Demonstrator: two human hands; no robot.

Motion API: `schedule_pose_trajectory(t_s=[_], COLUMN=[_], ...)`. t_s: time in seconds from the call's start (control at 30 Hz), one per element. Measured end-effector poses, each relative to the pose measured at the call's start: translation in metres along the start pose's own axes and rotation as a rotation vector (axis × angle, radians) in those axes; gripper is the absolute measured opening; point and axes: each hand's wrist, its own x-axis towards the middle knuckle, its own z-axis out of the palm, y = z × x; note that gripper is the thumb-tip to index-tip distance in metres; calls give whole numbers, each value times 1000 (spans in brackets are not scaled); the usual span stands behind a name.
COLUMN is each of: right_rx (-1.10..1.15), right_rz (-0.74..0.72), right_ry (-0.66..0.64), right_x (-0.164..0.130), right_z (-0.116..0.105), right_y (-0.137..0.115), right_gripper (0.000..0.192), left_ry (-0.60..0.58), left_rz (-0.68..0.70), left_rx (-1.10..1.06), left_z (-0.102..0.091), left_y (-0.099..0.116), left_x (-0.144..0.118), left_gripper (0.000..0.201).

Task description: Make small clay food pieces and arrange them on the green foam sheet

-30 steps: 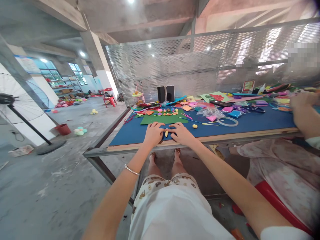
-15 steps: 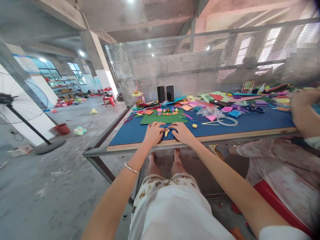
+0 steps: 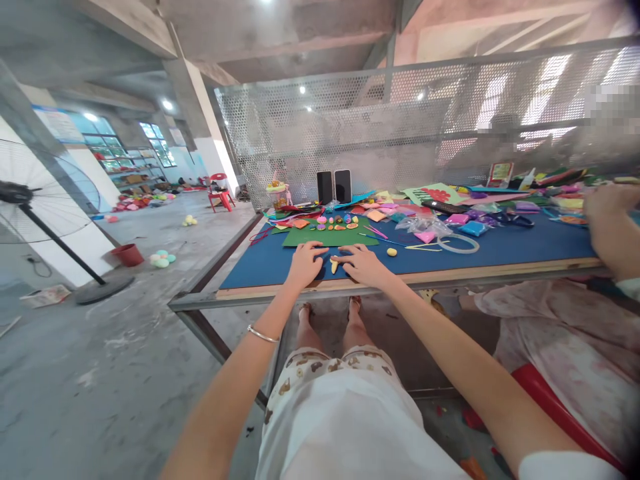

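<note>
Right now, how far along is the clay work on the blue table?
Looks done: a row of small coloured clay pieces sits on the green sheet. In hand: left hand and right hand rest on the blue table around one yellow clay piece. Seemingly left: a yellow ball and bagged clay lie untouched.

Both hands are down flat near the front edge of the blue desk (image 3: 260, 263), centre of frame — left hand (image 3: 305, 261) and right hand (image 3: 364, 264) flanking a small yellow clay piece (image 3: 334, 266), fingertips just beside it. Behind them, a green felt sheet (image 3: 327, 238) dotted with little clay shapes. Far right, another person's hand (image 3: 607, 210) over the clutter. A standing fan (image 3: 30, 200) sits at left.
</note>
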Motion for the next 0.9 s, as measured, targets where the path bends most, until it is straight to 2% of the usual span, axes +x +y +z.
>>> schedule_pose_trajectory(t_s=[0.37,0.9], right_rx=[-48,-35], right_rz=[30,50], right_ry=[-20,-8], right_x=[-3,-1], right_z=[-1,1], right_y=[-4,-2], right_gripper=[45,46], left_ry=[-77,-142], left_rz=[125,149], left_rx=[131,217], left_z=[-11,-9], left_y=[15,19], left_x=[-9,-8], left_gripper=[36,38])
